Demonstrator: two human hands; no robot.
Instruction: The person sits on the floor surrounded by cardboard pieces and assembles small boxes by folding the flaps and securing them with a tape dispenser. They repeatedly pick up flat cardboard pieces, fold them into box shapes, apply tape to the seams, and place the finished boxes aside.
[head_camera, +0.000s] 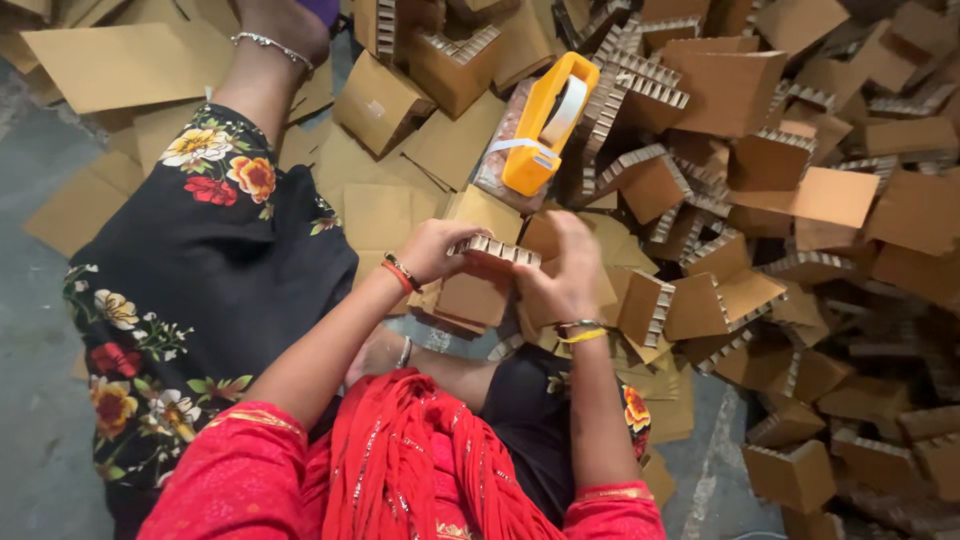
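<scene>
Both my hands hold one folded piece of brown honeycomb cardboard (478, 290) in front of me, just above my lap. My left hand (432, 250) grips its left top edge, where the toothed honeycomb core shows. My right hand (562, 272) presses on its right side, fingers curled over the top. A yellow tape dispenser (545, 120) with a white tape roll lies beyond the piece, resting on a clear packet on the cardboard heap, untouched by either hand.
A big heap of folded honeycomb cardboard corner pieces (800, 200) fills the right and far side. Flat cardboard sheets (120, 60) lie at the far left on grey floor (30, 330). My legs in black flowered cloth (190, 290) stretch left.
</scene>
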